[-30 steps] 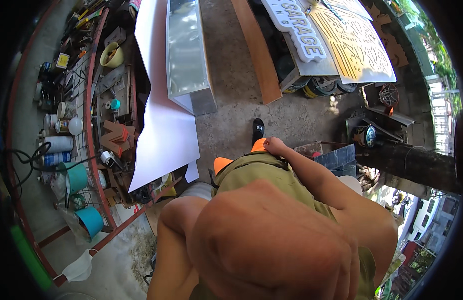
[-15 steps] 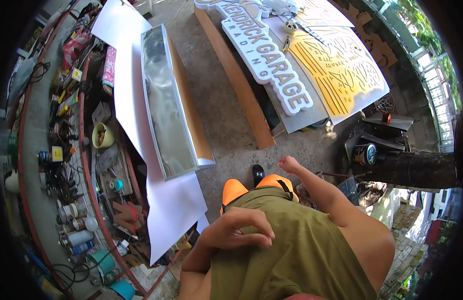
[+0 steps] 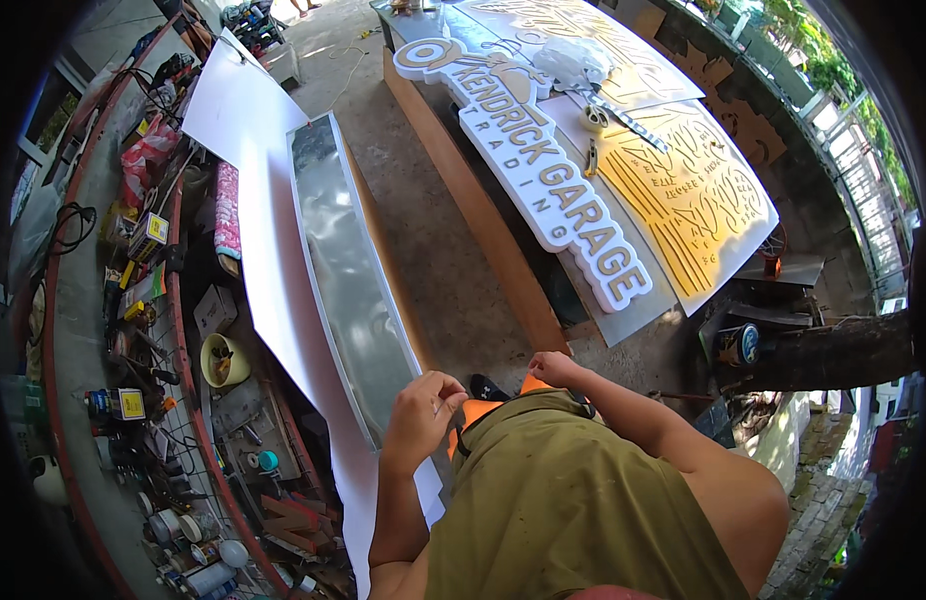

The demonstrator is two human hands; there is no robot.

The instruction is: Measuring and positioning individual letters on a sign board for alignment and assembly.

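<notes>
My left hand [image 3: 420, 415] hangs loosely curled in front of my left hip, close to the near end of a long metal-faced panel [image 3: 348, 260]. A gap shows between its thumb and fingertips, and nothing is in it. My right hand [image 3: 558, 368] is curled closed by my right thigh, with no object showing in it, near the end of a long brown board [image 3: 483, 215]. Beyond it lies a white cut-out sign [image 3: 543, 185] with raised grey letters. The metal-faced panel stands on white sheeting [image 3: 258, 240].
Yellow-and-white stencil sheets [image 3: 673, 180] cover the bench at right, with a tape roll [image 3: 594, 118] and a cutter [image 3: 591, 156] on them. Cluttered shelves at left hold a cream bucket [image 3: 225, 360] and cans. A dark log [image 3: 823, 345] lies at right.
My view has shifted, and the panel and sign now appear nearer and lower. My left hand has gone from before my belly to beside my hip; my right hand has drawn in toward my thigh.
</notes>
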